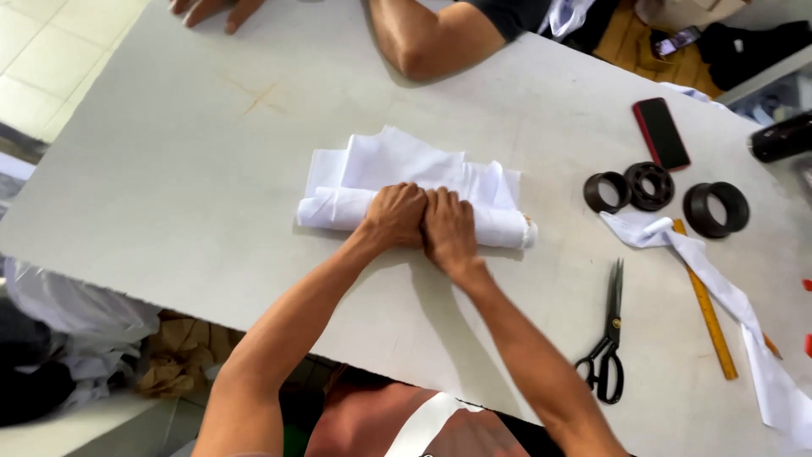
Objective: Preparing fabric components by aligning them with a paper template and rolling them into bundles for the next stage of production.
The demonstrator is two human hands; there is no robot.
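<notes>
A white cloth (406,169) lies on the pale grey table (169,169), its near part rolled into a tube that runs left to right. My left hand (395,216) and my right hand (448,227) press side by side on the middle of the roll, fingers curled over it. The flat unrolled part of the cloth spreads out beyond my fingers. The ends of the roll stick out to the left and right of my hands.
Black scissors (609,338) lie at the near right, beside a yellow ruler (706,309) and a white fabric strip (727,296). Three black rings (650,186) and a red phone (661,133) sit further right. Another person's arm (423,38) and hand (216,8) rest at the far edge.
</notes>
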